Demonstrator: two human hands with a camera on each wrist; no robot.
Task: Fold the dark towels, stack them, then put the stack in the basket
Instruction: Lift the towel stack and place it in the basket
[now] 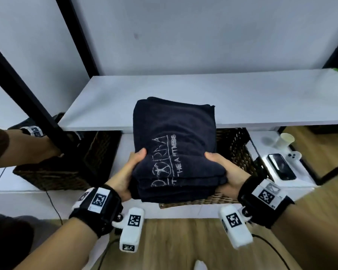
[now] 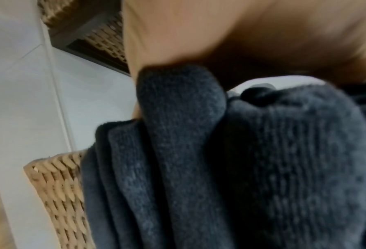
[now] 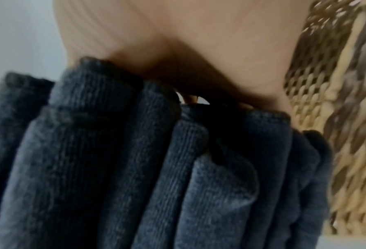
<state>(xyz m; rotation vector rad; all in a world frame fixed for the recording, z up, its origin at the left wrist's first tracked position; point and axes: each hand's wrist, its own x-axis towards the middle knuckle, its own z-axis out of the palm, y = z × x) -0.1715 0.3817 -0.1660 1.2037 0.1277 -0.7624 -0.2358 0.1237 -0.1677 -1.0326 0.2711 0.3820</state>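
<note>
Last step in hand, by the look of it: folding and stacking done, stack (image 1: 174, 151) now carried toward the basket (image 1: 236, 151). Left hand (image 1: 125, 176) clamped on the stack's near left edge, thumb on top and fingers hidden beneath; right hand (image 1: 225, 172) clamped likewise on the near right edge. Stack held in the air in front of the white shelf (image 1: 203, 100), its far end overlapping the shelf edge in the head view, its near end above the basket's near rim. Both wrist views blurred, filled with layered towel edges, with wicker just beside them. Next move, as a judgement: lower straight down into the basket, level, with both grips kept firm until the bottom layer lands, then slide the fingers out sideways so that the layers stay aligned. Shelf overhang above the basket's far part the likely obstacle; probably best to draw the stack nearer before lowering, to clear that edge. Whether the basket holds anything already: hidden by the stack. Second dark basket (image 1: 66, 162) to the left, with another person's arm (image 1: 23, 149) reaching toward it, well apart. To the right, a paper cup (image 1: 284, 141), a phone (image 1: 282, 166) and a small white controller (image 1: 294, 155) on a low white surface, clear of the path. Black post (image 1: 27, 94) to the left, also clear.
</note>
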